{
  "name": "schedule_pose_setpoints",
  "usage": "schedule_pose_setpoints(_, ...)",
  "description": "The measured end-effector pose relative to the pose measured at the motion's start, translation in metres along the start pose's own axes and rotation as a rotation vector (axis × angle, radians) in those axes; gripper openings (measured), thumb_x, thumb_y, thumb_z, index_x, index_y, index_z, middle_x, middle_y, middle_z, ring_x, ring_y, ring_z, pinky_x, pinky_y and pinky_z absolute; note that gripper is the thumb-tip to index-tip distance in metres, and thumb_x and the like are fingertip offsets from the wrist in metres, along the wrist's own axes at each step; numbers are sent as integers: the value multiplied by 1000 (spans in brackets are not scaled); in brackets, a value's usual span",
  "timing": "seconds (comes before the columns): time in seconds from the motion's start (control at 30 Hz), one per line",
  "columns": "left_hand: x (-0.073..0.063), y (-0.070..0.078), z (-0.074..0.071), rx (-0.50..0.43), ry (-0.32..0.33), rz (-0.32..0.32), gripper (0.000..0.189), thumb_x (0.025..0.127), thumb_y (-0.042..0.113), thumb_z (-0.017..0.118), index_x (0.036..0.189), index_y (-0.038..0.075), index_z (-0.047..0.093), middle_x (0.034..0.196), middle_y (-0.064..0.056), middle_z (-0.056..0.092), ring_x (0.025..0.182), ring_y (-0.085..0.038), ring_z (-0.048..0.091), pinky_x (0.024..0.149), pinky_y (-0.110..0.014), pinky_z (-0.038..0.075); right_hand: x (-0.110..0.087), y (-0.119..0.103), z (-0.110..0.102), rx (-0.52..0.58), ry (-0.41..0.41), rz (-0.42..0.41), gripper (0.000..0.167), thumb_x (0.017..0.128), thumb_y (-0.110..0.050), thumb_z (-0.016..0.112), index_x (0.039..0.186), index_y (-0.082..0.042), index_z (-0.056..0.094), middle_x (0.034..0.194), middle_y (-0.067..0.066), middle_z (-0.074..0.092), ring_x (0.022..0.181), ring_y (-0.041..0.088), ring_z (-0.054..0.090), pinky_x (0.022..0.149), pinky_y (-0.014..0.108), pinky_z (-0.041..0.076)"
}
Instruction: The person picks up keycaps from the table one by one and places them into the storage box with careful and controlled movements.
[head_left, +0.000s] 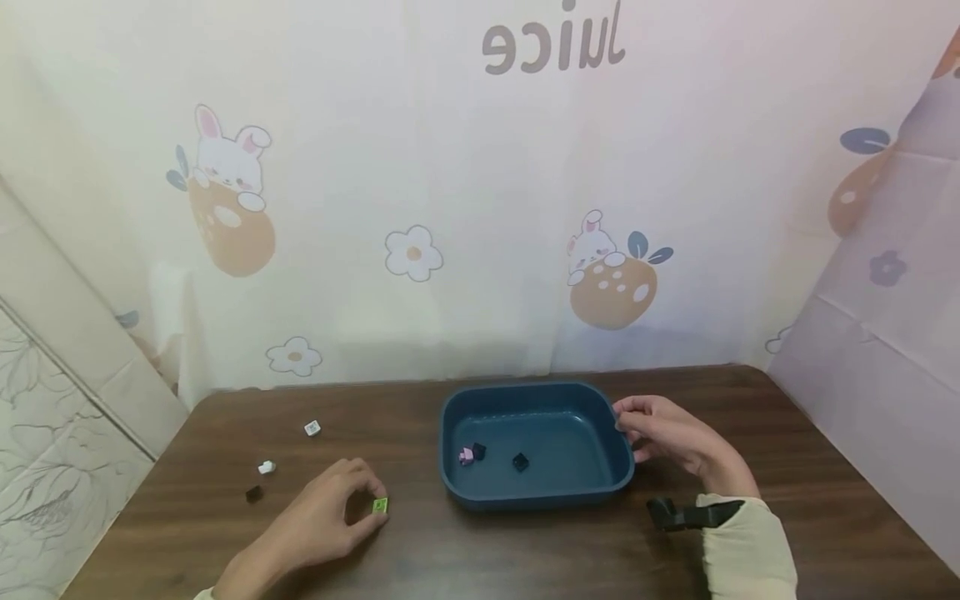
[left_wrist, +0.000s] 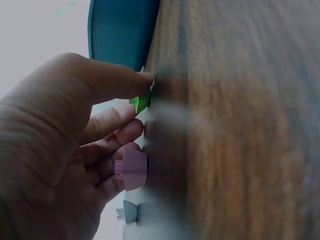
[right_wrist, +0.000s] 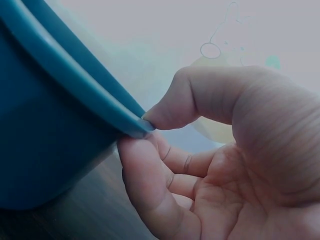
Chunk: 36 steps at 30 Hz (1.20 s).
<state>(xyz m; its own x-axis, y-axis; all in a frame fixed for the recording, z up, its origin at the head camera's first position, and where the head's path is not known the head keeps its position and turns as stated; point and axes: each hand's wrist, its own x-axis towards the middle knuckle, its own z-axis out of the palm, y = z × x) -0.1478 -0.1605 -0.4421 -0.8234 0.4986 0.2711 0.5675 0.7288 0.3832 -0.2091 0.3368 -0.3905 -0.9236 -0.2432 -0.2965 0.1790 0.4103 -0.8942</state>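
Observation:
My left hand (head_left: pixel 327 510) is low over the table, pinching a small green keycap (head_left: pixel 380 505) between thumb and index finger. From the left wrist view, the green keycap (left_wrist: pixel 142 102) sits at the fingertips, close to the wood. Beyond the curled fingers stand a pink keycap (left_wrist: pixel 134 169) and a white one (left_wrist: pixel 129 213); the hand hides that pink one in the head view. My right hand (head_left: pixel 671 433) grips the right rim of a blue tray (head_left: pixel 536 502), thumb at the lip and index finger beneath. Inside the tray lie a pink keycap (head_left: pixel 467 456) and two black ones (head_left: pixel 521 461).
Left of the tray, on the dark wooden table (head_left: pixel 525 558), are two white keycaps (head_left: pixel 312 427) and a black keycap (head_left: pixel 254 494). A printed curtain (head_left: pixel 480 317) hangs along the table's back edge. A black mount (head_left: pixel 690 515) is strapped at the right wrist.

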Motion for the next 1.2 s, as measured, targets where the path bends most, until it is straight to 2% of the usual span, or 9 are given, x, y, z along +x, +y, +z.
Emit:
schedule_pose_setpoints(0.27, -1, -2, -2, -4, -36, -16, 16, 90, 32, 85, 99, 34, 71, 103, 27, 62, 100, 1, 58, 88, -32, 57, -1, 4, 1, 16, -7, -6, 42, 105, -17, 55, 138, 10, 51, 99, 7, 66, 83, 18, 66, 72, 29, 64)
schedule_pose_setpoints(0.63, 2, -4, -5, -76, -63, -35, 11, 93, 33, 82, 97, 33, 72, 100, 23, 63, 82, 3, 48, 71, -21, 46, 3, 0, 0, 15, 5, 9, 41, 103, -15, 55, 135, 9, 52, 98, 8, 64, 86, 18, 64, 70, 30, 64)
schedule_pose_setpoints(0.77, 1, -4, -1, -71, -51, -21, 10, 94, 32, 82, 97, 33, 72, 101, 23, 63, 84, 3, 50, 72, -22, 47, 2, 2, 0, 14, 3, 4, 42, 103, -15, 56, 136, 10, 52, 98, 8, 64, 86, 19, 63, 70, 31, 64)
schedule_pose_setpoints(0.97, 2, -3, 3, -53, -19, -12, 13, 92, 29, 83, 96, 34, 72, 100, 26, 63, 93, 1, 55, 82, -28, 53, 0, 6, -1, 5, 8, -6, 42, 104, -16, 56, 136, 11, 51, 96, 7, 62, 84, 18, 62, 69, 30, 64)
schedule_pose_setpoints(1.2, 10, 2, -2, -56, -16, -37, 13, 93, 31, 82, 96, 36, 70, 100, 26, 62, 99, 0, 59, 89, -33, 57, 1, 2, 1, -4, 20, -9, 40, 103, -16, 56, 134, 9, 54, 95, 7, 63, 83, 17, 63, 69, 30, 64)
